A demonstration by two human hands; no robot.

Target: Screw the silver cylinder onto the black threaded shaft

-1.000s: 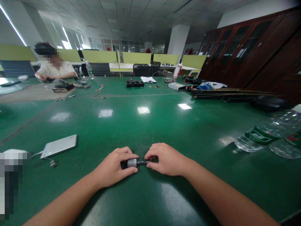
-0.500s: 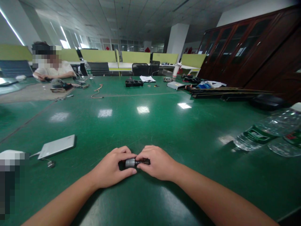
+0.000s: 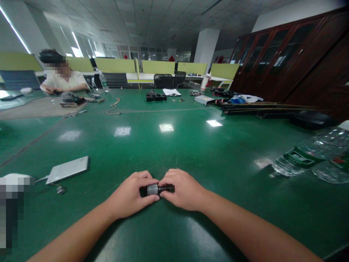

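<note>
Low over the near part of the green table lies a small black-and-silver cylindrical object (image 3: 152, 189), roughly level, between my two hands. Its exact kind is not clear. My left hand (image 3: 132, 194) is curled round the left end, thumb below and fingers above the silver band. On the narrower dark right part, my right hand (image 3: 184, 190) closes with thumb and fingertips. The thumbs and fingers of both hands nearly meet at the middle. My fingers partly cover both ends of the object.
A white power bank (image 3: 68, 169) with a cable lies to the left on the table (image 3: 141, 149). Clear water bottles (image 3: 300, 156) are at the right edge. Farther back are a black tray-like part (image 3: 156, 96), dark rails (image 3: 245, 108), a cord (image 3: 113, 108) and a seated person (image 3: 64, 80).
The whole view has shifted very slightly. Both hands keep their grip on the cylindrical object, with no clear movement of it.
</note>
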